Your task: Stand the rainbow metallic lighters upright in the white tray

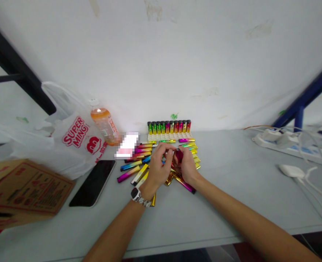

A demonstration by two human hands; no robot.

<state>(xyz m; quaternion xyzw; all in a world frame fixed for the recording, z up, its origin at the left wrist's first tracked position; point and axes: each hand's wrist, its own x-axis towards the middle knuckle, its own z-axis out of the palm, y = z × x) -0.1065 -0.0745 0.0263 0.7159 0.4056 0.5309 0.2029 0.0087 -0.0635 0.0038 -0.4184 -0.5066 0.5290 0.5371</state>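
"So, what lies on the grey tabletop (232, 153)?"

"At twelve o'clock from the hands, a whitish plastic rack (151, 138), probably there to keep the row of glossy multicoloured lighters (171, 127) upright and near."

"And the hands?"

"The right hand (188, 163) grips a shiny dark-red lighter (179, 155) between both, perhaps for steadiness; the left hand (160, 160) curls close, its hold hidden."

"Pointing where?"

"Foreshortened, but its dark end seems toward twelve, long axis roughly twelve to six."

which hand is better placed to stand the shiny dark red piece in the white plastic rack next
Probably the right hand: it appears closed around the shiny dark red piece, close to the white plastic rack. The left hand is also close, but its grip is unclear.
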